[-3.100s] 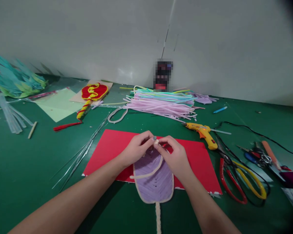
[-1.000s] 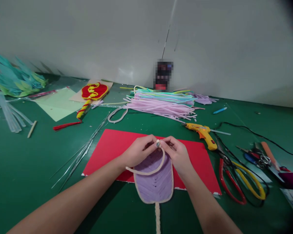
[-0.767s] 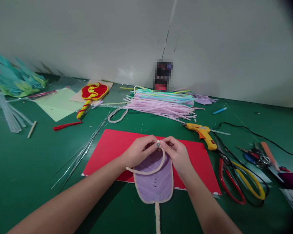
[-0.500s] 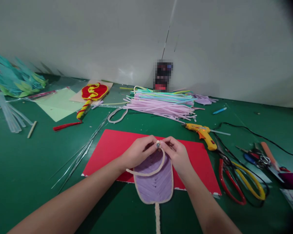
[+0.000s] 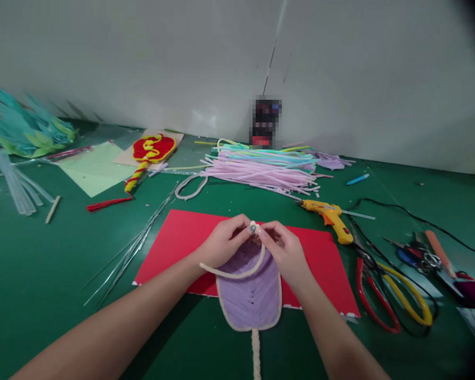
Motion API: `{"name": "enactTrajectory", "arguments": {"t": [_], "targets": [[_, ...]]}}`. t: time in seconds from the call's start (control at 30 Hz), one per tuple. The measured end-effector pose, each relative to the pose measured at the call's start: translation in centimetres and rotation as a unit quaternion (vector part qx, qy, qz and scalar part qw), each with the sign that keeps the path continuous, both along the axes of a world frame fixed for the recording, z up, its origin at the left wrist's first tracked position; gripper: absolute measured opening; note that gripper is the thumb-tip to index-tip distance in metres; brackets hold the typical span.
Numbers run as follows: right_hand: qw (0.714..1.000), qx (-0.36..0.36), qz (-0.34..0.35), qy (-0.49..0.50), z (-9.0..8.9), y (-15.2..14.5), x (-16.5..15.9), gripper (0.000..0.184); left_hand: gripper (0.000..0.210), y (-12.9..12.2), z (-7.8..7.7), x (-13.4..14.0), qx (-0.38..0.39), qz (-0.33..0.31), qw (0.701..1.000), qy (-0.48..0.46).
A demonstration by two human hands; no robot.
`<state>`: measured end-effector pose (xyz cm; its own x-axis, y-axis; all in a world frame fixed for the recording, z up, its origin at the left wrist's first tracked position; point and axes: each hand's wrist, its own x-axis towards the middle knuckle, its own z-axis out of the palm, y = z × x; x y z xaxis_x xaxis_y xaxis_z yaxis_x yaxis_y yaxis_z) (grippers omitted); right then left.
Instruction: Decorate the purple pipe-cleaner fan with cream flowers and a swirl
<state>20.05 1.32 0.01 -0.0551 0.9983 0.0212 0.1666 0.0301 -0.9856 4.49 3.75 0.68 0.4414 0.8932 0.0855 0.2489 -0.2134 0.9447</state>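
Note:
My left hand (image 5: 227, 240) and my right hand (image 5: 283, 250) meet above a red sheet (image 5: 186, 237), fingertips pinched together. Between them they hold a cream pipe cleaner (image 5: 237, 275), bent at its top around a small bluish-grey round piece (image 5: 253, 228). Its loose tail curves down and left, passing in front of my left wrist. Beneath the hands lies a purple fan-shaped piece (image 5: 249, 301) with a cream edge. A twisted cream handle (image 5: 255, 351) runs from it toward me. The fan's upper part is hidden by my hands.
A yellow glue gun (image 5: 328, 214), red-and-yellow-handled pliers (image 5: 376, 285) and scissors (image 5: 419, 258) lie at right. Behind sits a pile of pipe cleaners (image 5: 261, 171). At left are thin wires (image 5: 142, 237), a red-and-yellow fan (image 5: 158, 149) and glue sticks (image 5: 18, 184).
The pinched pipe cleaner top and the bluish-grey piece have shifted slightly left and up. The loose tail has swung up and left. My hands stay close together.

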Motion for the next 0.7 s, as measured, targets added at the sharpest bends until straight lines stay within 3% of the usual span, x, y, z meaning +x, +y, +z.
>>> {"name": "enactTrajectory", "arguments": {"t": [0.23,0.7], "targets": [[1.0,-0.007,0.002,0.021,0.16,-0.09,-0.11,0.018,0.026,0.01,-0.01,0.04,-0.058,0.011,0.998,-0.019],[1.0,0.004,-0.004,0.0,0.2,-0.14,-0.14,0.017,0.028,0.23,0.0,-0.11,-0.101,-0.005,0.994,-0.042]]}}
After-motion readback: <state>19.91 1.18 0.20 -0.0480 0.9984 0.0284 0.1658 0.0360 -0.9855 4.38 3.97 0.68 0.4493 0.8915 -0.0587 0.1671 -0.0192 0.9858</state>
